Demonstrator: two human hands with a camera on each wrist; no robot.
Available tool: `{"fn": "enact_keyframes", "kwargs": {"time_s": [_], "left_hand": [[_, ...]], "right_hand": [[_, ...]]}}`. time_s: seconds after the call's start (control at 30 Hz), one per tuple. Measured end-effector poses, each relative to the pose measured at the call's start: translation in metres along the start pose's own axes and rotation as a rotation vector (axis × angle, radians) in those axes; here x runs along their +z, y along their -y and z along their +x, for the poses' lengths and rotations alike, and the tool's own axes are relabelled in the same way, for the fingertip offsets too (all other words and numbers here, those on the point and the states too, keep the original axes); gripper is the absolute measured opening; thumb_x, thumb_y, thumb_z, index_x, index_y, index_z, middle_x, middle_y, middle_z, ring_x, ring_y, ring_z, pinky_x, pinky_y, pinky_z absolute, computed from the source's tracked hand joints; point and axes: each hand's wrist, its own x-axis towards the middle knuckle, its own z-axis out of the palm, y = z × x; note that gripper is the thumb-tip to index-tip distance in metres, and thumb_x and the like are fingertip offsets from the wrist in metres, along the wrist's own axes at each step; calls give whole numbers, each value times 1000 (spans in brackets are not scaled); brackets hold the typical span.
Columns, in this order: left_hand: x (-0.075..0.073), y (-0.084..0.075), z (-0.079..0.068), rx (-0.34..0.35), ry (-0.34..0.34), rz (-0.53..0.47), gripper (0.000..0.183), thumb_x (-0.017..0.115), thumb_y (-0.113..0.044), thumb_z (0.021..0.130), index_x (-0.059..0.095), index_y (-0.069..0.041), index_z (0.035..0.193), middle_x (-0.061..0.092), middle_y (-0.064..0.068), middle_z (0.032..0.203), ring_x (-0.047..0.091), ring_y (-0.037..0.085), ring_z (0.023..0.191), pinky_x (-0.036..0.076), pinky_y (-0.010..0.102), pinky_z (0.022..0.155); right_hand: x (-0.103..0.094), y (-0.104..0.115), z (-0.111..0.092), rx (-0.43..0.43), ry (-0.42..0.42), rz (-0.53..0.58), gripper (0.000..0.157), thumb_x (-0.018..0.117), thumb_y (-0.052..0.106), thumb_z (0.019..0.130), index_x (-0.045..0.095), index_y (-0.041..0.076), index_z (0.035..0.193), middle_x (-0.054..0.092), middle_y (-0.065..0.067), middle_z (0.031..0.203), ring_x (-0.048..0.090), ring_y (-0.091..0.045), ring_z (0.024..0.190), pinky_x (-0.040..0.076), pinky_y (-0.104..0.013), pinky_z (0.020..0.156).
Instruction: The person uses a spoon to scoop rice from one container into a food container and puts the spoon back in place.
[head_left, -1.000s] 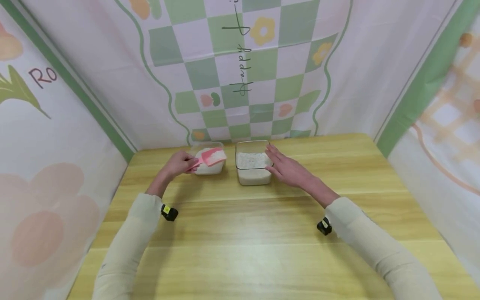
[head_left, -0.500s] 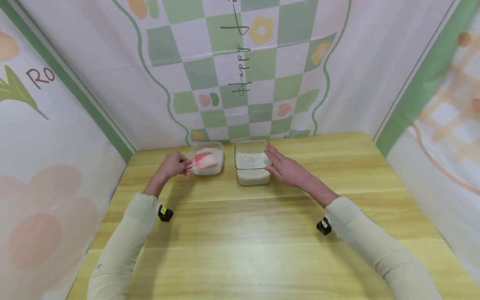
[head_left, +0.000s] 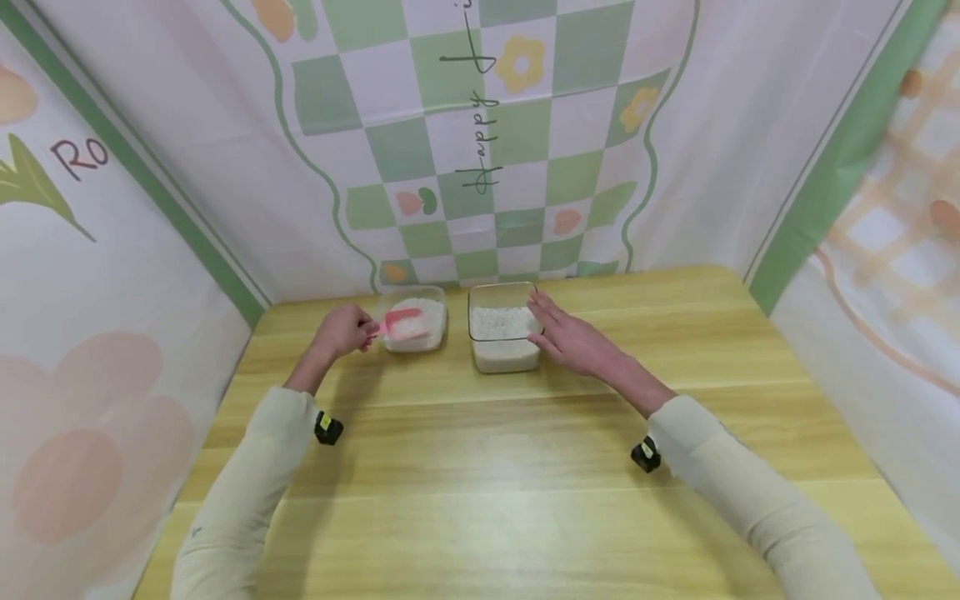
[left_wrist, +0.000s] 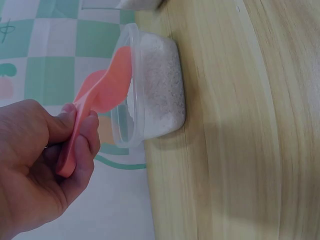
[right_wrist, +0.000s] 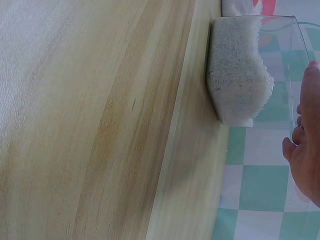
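My left hand (head_left: 341,330) grips the handle of a pink scoop (head_left: 406,324), thumb on one side and fingers curled round the other. The scoop has white grains in it and lies over the open top of a clear plastic tub (left_wrist: 131,85); in the left wrist view its blade overlaps the rim. White grains fill much of this tub. To its right stands a glass container (head_left: 504,289), about half full of rice (right_wrist: 237,72). At the right rim of the glass, my right hand (head_left: 573,340) rests with its fingers straight.
Both containers stand near the back edge of a wooden table (head_left: 480,475), close to a patterned cloth backdrop (head_left: 465,167). A small gap separates them. Cloth walls also rise at the left and right. A black wrist camera (head_left: 327,427) hangs below the left sleeve.
The scoop has moved left and down, from above the tub's right side to lower over its grains. The right hand stays at the glass rim.
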Motion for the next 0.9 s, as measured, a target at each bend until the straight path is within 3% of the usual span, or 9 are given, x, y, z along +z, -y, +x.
{"fn": "enact_keyframes", "kwargs": {"time_s": [0.2,0.47,0.9], "left_hand": [[-3,1,-5,-9,-9,56,26,56,-18,102,73,2,104,73,12,83,72,29,81,56,32,71],[-9,4,-10,-2,-45,106,24,58,-16,100,73,2,106,74,15,87,69,19,71,58,39,77],[-16,5,-16,0,-112,219,19,62,-11,97,75,2,103,73,13,81,67,17,65,57,31,63]], "right_hand": [[1,1,0,1,-4,8,65,37,38,108,19,-2,157,8,-17,167,16,-34,154,31,-53,118],[2,0,0,-6,-8,3,65,39,36,108,20,-3,156,10,-19,167,16,-36,153,33,-54,117],[1,0,1,-2,-14,-4,65,39,37,108,20,-3,156,11,-19,167,19,-36,153,35,-53,116]]}}
